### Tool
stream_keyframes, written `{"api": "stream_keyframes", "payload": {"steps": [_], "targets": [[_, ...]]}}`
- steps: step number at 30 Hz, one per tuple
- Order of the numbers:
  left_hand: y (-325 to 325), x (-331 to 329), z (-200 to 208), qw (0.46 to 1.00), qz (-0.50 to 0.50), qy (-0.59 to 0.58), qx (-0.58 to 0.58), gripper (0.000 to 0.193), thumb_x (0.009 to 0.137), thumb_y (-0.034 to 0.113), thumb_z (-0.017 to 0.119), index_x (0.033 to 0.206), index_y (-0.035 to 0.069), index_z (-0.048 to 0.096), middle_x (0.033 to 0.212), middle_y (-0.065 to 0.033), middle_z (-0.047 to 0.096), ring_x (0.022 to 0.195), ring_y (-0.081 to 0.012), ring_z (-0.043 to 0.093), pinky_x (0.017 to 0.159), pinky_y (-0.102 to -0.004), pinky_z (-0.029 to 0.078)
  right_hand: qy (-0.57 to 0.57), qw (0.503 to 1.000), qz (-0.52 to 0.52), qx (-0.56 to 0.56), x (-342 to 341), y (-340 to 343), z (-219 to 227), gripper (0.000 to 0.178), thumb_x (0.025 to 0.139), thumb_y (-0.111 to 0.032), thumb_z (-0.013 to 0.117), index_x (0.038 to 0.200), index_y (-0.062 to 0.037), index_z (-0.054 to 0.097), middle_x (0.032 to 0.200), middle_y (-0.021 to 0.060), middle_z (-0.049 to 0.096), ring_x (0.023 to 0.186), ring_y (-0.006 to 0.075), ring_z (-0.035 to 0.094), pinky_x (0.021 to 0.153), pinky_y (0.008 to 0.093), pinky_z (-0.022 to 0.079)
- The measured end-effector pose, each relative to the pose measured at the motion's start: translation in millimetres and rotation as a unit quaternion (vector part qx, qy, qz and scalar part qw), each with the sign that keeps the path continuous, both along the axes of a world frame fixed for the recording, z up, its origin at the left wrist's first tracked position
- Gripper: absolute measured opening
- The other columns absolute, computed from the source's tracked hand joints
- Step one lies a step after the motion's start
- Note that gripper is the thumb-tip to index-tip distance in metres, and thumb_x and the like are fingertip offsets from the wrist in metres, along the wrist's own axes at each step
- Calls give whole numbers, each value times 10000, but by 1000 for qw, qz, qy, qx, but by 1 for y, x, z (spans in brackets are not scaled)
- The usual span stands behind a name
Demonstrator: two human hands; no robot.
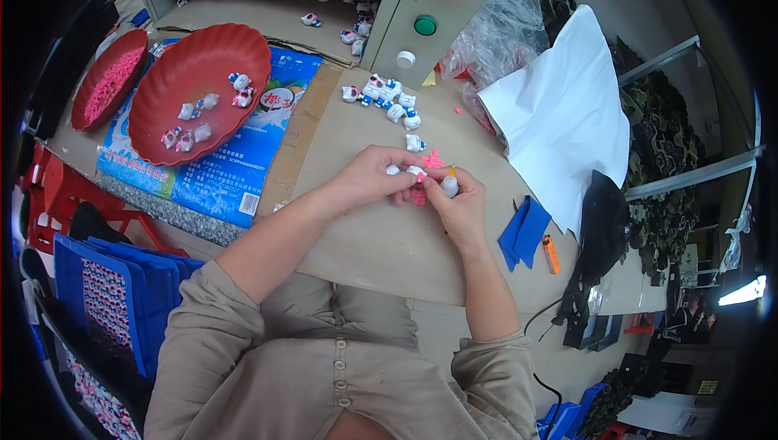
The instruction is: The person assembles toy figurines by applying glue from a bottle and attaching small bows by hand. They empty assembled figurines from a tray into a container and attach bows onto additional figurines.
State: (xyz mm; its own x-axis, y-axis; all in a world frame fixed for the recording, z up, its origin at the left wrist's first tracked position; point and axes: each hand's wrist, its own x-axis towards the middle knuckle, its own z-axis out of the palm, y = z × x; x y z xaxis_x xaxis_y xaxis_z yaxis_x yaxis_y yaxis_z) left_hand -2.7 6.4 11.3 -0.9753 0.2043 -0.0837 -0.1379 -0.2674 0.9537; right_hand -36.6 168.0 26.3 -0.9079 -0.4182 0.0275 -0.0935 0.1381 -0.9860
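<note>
Over the table in front of me, my left hand [374,174] is closed on a small white figurine [394,170], mostly covered by the fingers. A tiny pink piece [421,177] shows at its fingertips. Close beside it, my right hand [462,207] grips a small white squeeze bottle [449,187] with a yellow tip pointing up and away. Loose pink pieces [433,159] lie on the table just beyond and under the hands. One white and blue figurine [415,143] sits behind them, and a cluster of similar figurines [391,93] stands farther back.
At left, a large red scalloped dish [154,148] holds several figurines beside a smaller dish of pink pieces [113,87]. A grey machine housing [405,23] with buttons stands behind. On the right lie a white sheet [559,116], blue cloth [525,233] and orange lighter [551,254].
</note>
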Motion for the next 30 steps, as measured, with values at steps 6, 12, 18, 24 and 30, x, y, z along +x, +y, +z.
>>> {"api": "stream_keyframes", "payload": {"steps": [6,12,18,24,30], "targets": [[0,0,1,1000,-2,-6,2,235,818,43,508,1044,-7,547,718,-54,544,607,-91,538,551,-213,459,10,1000,-5,-3,0,1,-6,88,758,-20,608,830,29,596,771,38,588,675,77,558,603,204,457],[-1,-2,-4,1000,-15,-1,-1,231,828,62,513,1046,-14,540,740,-55,550,613,-92,541,535,-212,459,20,999,-12,-30,0,-1,-8,95,759,-53,604,832,8,612,727,31,600,639,60,534,554,190,417],[-2,-4,-2,1000,-19,-17,11,255,865,202,500,997,-11,548,786,-51,550,598,-92,541,470,-206,437,-69,995,-19,-68,-7,2,-1,136,770,-97,604,860,4,613,717,42,605,577,56,509,475,180,366],[-1,-4,1,999,-18,-42,18,253,875,246,483,922,5,544,798,-43,547,588,-94,540,441,-205,426,-98,992,-23,-71,-7,0,2,137,756,-85,601,852,13,609,720,31,581,600,67,461,529,196,367],[-1,-4,2,999,-15,-31,16,257,867,202,494,1028,5,531,807,-47,550,617,-102,550,475,-211,451,-83,993,-21,-86,-6,-1,1,146,759,-83,609,870,11,605,728,32,583,606,65,464,529,195,369]]}}
